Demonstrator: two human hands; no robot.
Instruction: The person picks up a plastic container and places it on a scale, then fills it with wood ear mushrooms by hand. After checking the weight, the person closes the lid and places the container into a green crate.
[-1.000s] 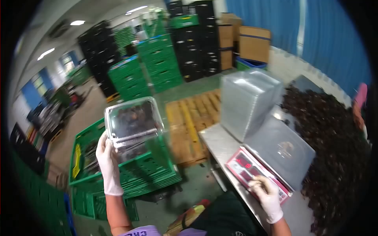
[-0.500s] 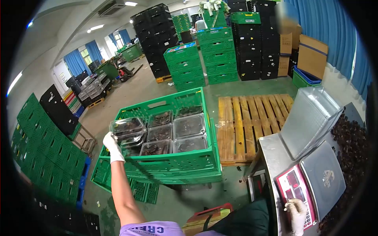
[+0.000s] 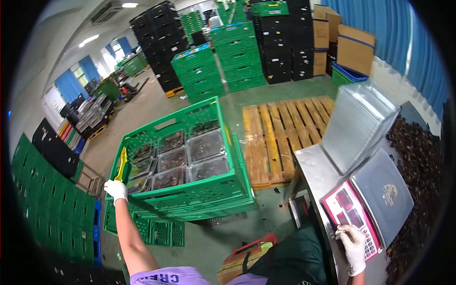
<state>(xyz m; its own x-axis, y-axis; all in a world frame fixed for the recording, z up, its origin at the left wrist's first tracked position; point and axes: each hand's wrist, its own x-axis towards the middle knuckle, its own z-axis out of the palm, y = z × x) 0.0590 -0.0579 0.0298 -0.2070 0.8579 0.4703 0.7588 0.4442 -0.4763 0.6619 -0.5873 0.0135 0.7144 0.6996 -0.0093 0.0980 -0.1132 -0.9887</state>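
Observation:
My left hand point(image 3: 116, 189), in a white glove, is at the near left corner of a green crate point(image 3: 190, 194), by its yellow handle point(image 3: 122, 164); its fingers are too small to make out clearly. Clear boxes of dark pieces point(image 3: 172, 160) lie in rows inside the crate. At the right, my gloved right hand point(image 3: 352, 244) rests over the keypad side of a red and white scale point(image 3: 346, 209), its fingers curled together. What they hold, if anything, is hidden. The scale's grey plate point(image 3: 384, 194) bears nothing.
Clear lids or trays point(image 3: 358, 126) stand stacked on the metal table point(image 3: 308, 164). Dark pieces point(image 3: 415, 166) are heaped at the far right. A wooden pallet point(image 3: 270, 142) lies beyond the table. Green crates point(image 3: 54, 204) stand stacked at the left.
My left hand has let go of a clear box, now down in the crate, and moved to the crate's corner. The view has shifted, and my right hand stays by the scale.

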